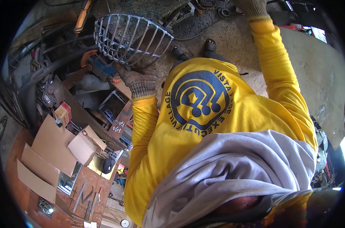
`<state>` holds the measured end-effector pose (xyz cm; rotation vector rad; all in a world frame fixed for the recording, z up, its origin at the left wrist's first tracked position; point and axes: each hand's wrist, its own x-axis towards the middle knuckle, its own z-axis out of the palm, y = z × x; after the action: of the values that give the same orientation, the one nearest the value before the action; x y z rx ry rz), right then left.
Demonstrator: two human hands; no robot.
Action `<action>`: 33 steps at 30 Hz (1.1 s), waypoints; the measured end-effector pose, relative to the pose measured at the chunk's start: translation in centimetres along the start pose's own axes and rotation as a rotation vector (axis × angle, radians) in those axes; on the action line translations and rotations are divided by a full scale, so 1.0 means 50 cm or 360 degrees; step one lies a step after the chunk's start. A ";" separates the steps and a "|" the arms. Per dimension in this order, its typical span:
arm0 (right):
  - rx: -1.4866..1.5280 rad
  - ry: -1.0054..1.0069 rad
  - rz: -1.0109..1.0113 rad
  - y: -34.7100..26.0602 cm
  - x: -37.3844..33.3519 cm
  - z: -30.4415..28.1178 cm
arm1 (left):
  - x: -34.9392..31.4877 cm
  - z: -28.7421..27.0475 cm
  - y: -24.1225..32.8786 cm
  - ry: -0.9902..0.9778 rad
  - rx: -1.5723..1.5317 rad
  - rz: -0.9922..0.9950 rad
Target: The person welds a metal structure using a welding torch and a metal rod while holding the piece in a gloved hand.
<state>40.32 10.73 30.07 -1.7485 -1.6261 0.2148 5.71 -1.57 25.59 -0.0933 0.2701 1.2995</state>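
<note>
My left hand (140, 80), in a brown knitted work glove, is at the lower edge of a basket-shaped frame of welded metal bars (132, 38). The glove looks closed on that edge, though its fingertips are partly hidden. Right beside it is a blue bench vise (101, 68) with an orange-red curved part (88, 58). My right hand (252, 7), gloved the same way, reaches far forward to the top edge of the view. Its fingers are cut off, so what it touches cannot be seen.
An orange-handled tool (82, 17) stands left of the frame. On the left, a brown workbench (81, 207) bears opened cardboard (53, 142), a carton (85, 146) and hand tools. Metal scraps and a ring (223, 12) lie ahead on the floor. A large flat sheet (316, 72) is at right.
</note>
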 end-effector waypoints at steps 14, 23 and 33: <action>-0.0554 -0.0366 -0.0152 0.033 0.093 0.093 | -0.011 0.069 -0.021 0.0067 -0.0024 0.0122; -0.0327 -0.0199 -0.0137 -0.023 0.047 -0.003 | -0.010 0.113 -0.054 0.0597 0.0661 0.0426; -0.0109 -0.0248 0.0123 0.004 0.005 -0.045 | -0.013 0.061 -0.028 -0.0085 -0.0112 0.0133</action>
<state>41.83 10.07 31.66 -1.8889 -1.6945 0.3428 7.36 -1.88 28.58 -0.1077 0.1842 1.3930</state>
